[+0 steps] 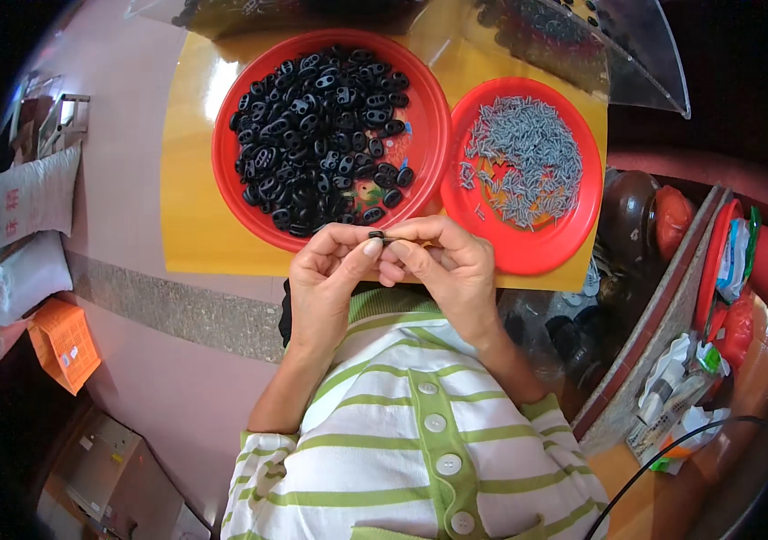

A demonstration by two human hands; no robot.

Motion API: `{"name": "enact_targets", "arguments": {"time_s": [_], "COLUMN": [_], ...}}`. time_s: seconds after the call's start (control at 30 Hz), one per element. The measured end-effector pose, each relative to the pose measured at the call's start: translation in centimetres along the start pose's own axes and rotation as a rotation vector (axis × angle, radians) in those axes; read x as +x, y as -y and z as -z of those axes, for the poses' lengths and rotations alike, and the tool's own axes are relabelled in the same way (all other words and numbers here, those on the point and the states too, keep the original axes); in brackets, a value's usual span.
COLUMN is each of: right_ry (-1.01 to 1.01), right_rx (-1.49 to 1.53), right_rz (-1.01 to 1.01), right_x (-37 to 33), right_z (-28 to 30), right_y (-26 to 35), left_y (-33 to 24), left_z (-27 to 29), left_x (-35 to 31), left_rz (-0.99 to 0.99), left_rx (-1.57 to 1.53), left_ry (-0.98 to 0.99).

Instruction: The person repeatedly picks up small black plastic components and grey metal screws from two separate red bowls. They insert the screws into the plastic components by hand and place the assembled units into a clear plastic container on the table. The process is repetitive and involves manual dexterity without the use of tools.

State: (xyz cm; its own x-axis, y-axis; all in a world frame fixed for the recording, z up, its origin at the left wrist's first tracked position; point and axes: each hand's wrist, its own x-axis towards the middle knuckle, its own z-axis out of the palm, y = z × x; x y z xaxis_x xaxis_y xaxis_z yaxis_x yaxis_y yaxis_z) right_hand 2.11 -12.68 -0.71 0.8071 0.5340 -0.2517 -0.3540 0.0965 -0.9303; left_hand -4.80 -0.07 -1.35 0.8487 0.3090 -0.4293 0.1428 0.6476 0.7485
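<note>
Your yellow table (188,207) bore a red tray (221,135) of black parts (303,126) and a smaller red plate (528,261) of grey screws (528,148). At its near edge, your right hand's (453,270) grip was pinched together beside your left hand's (334,267), which was clamped on a black piece (376,235).

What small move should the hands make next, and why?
Probably steady the black piece with the left hand and ease the right hand slightly toward it: the left fingertips pinch it, and the right fingertips close together just beside it. Anything between them is too small to identify.
</note>
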Motion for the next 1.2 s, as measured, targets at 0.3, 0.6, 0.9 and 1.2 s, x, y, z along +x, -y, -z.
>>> {"name": "enact_targets", "arguments": {"time_s": [0.3, 0.6, 0.9, 1.2], "right_ry": [0.031, 0.05, 0.129, 0.203], "right_rx": [-1.262, -1.389, -1.463, -1.356], "right_rz": [0.648, 0.595, 0.567, 0.759], "right_x": [6.0, 6.0, 6.4, 7.1], "right_z": [1.3, 0.3, 0.3, 1.7], "right_y": [1.7, 0.9, 1.0, 1.6], "left_y": [-0.6, -0.4, -0.1, -0.4], "left_z": [0.2, 0.9, 0.5, 0.7], "left_x": [0.0, -0.7, -1.1, -1.0], "left_rz": [-0.074, -0.094, -0.09, -0.081], "left_rx": [0.069, 0.034, 0.038, 0.004], "left_ry": [-0.013, -0.023, 0.012, 0.002]}}
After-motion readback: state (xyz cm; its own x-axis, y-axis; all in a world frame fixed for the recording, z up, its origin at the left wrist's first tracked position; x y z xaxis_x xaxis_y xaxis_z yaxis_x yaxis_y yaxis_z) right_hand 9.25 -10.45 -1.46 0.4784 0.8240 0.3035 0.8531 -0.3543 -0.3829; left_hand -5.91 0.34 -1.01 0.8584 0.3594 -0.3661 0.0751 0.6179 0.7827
